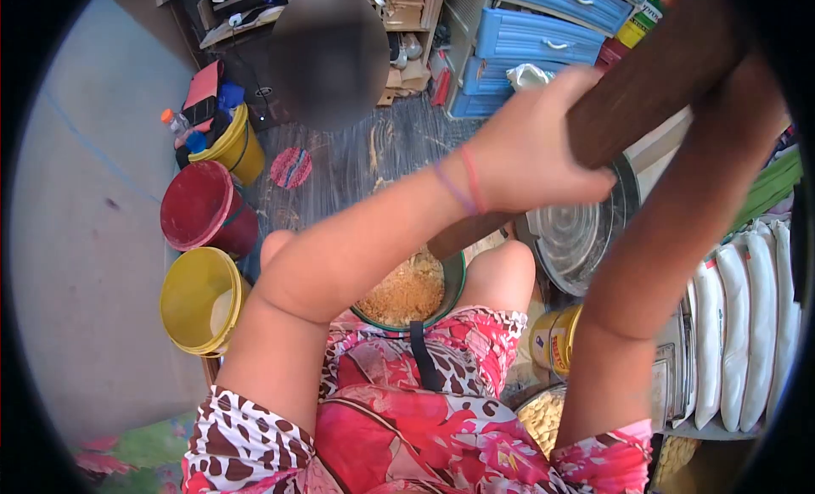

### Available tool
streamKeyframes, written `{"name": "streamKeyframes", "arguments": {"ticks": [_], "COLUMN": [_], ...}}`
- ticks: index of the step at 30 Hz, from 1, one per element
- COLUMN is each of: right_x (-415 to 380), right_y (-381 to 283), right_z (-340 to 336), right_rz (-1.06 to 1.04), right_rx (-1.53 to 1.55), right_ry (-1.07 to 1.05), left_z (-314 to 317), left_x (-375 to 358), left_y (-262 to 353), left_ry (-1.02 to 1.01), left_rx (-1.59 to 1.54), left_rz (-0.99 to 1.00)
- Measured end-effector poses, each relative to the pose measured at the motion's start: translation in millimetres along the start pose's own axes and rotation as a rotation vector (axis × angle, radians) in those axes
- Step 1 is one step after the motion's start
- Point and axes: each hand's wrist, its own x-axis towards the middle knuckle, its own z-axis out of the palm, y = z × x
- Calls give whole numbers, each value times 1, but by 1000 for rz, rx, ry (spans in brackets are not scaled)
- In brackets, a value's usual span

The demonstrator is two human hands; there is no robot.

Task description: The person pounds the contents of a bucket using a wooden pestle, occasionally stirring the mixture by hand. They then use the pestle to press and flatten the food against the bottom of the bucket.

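A thick dark wooden pestle [654, 78] slants from the upper right down into a green-rimmed tub [463, 277] between my knees. Crumbly orange-tan meal [403, 294] lies in that tub around the pestle's lower end. My left hand [548, 146], with two thin bands at its wrist, is wrapped round the pestle's middle. Higher up, my right hand [751, 78] grips the pestle near its top, in shadow and partly hidden behind the wood.
At the left stand a red bucket [199, 205], a yellow bucket [197, 299] and a filled yellow bucket [242, 146]. Blue drawers [539, 36] rise at the back. A round clear lid [569, 239], a yellow tub [556, 341] and white packets [734, 324] sit at the right.
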Motion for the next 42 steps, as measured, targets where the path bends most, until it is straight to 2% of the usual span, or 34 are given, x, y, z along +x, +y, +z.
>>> {"name": "streamKeyframes", "arguments": {"ticks": [1,2,4,5,6,7,8,9,10,11,12,14,15,17,20,21,22,24,25,26,27,28,30,32,33,34,35,36,37,38,39,40,41,42], "right_x": [-7,9,47,-20,-42,-68,-142,-221,-320,-323,-338,-355,-356,-357,-339,-322,-303,-206,-166,-128,-96,-66,-18,-6,-9,-12,-39,-84,-136,-205,-298,-359,-362,-359], "right_y": [-48,-44,-26,-35,-17,3,41,76,114,85,90,92,91,82,65,61,55,8,-6,-21,-23,-32,-46,-40,-57,-73,-48,-11,-11,32,73,83,78,82], "right_z": [78,69,50,71,56,42,98,130,181,201,207,200,198,197,190,182,173,144,129,113,101,97,91,63,88,114,96,84,110,130,154,192,197,195], "right_rz": [-113,-108,499,-91,-119,-134,201,271,553,553,663,712,754,728,737,649,561,459,382,314,302,324,-294,-200,-16,167,192,217,466,387,400,596,713,703], "right_rx": [89,85,206,105,-548,-1197,-481,-485,-34,-112,54,85,116,86,83,13,-55,-79,-198,-289,-131,-135,-229,398,126,-153,-201,-246,-255,-57,-196,44,116,113], "right_ry": [261,261,979,227,50,-140,375,232,296,355,431,365,301,315,305,313,326,418,432,437,537,536,450,-47,302,644,524,402,397,337,132,257,266,255], "left_z": [-2,-4,-2,0,5,14,19,22,17,23,24,14,12,17,23,22,21,9,1,0,-1,-9,-12,-14,-6,-8,0,10,21,28,38,41,38,33], "left_x": [12,23,24,10,-8,-37,-77,-126,-182,-221,-228,-227,-223,-207,-169,-156,-141,-89,-60,-30,-6,18,50,59,54,40,24,-1,-39,-87,-148,-183,-186,-184], "left_y": [10,17,13,-4,-26,-63,-113,-179,-231,-275,-283,-280,-266,-233,-178,-172,-166,-91,-61,-35,-17,18,44,69,79,41,20,-14,-39,-90,-162,-209,-211,-216], "left_ry": [-3,-18,-36,-14,9,106,45,77,-44,-6,-3,-183,-184,-45,-29,-43,-61,-107,-126,-139,-155,-170,-185,-348,-174,-148,-63,-89,84,71,34,9,-32,-23], "left_rx": [-7,2,8,41,75,81,-28,76,-57,-223,-141,44,52,-114,-148,-75,-76,-57,-34,-2,-132,10,-36,-399,-244,-136,-68,-280,-215,-107,-191,-195,-156,-159], "left_rz": [-8,1,18,-11,-39,17,-230,-261,-431,-579,-620,-673,-671,-574,-484,-360,-322,-260,-226,-96,-52,-21,-74,12,-52,-107,15,7,-14,-190,-388,-407,-428,-416]}}
